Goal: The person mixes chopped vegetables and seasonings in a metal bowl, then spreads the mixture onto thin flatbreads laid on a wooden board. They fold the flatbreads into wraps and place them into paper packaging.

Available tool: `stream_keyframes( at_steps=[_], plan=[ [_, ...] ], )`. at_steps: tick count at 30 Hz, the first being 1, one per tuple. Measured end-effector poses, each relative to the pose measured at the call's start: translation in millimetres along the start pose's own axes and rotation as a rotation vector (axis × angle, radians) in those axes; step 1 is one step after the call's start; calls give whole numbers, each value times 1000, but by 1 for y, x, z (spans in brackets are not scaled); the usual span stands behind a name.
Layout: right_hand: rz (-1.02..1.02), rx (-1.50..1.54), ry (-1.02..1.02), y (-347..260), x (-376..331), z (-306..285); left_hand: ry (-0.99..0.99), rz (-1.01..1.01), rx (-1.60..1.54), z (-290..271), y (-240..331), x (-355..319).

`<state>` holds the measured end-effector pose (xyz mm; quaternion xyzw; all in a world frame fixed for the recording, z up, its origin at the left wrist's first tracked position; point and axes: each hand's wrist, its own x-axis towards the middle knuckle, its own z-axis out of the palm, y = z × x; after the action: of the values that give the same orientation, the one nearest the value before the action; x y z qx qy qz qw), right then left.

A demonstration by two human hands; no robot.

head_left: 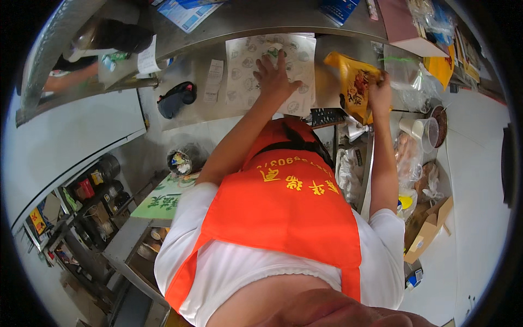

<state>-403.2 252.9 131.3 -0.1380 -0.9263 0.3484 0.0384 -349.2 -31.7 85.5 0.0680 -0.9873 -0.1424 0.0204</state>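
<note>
A white paper sheet printed with small grey round marks (239,82) lies flat on the metal counter (190,112). My left hand (274,79) rests on it, fingers spread, with nothing in its grip. To the right, my right hand (379,94) is closed on the side of a yellow printed plastic bag (354,82). The bag stands out beside the sheet's right edge, and what is inside it does not show. A paper slip (213,80) lies left of the sheet, and farther left is a small black pouch-like thing (177,100).
A metal shelf (272,20) runs along the far side. Clear plastic bags (403,71) are at the right, with stacked clear cups (427,133) nearer me. An open cardboard box (430,229) stands lower right. A lined bin (180,162) is beyond my left elbow.
</note>
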Motion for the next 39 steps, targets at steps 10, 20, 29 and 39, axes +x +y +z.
stream_keyframes(
  at_steps=[10,20,29,39],
  plan=[
    [-268,-115,-50,-142,-19,23,-518,37,-1211,-46,-68,5],
    [-639,-47,-400,-190,-124,36,-919,-465,-2378,-30,-52,-26],
    [-905,-345,-265,-196,-131,57,310,109,-1082,-9,-11,-15],
    [-1056,-518,-645,-99,-97,225,339,-502,-591,5,-174,-16]
  ],
)
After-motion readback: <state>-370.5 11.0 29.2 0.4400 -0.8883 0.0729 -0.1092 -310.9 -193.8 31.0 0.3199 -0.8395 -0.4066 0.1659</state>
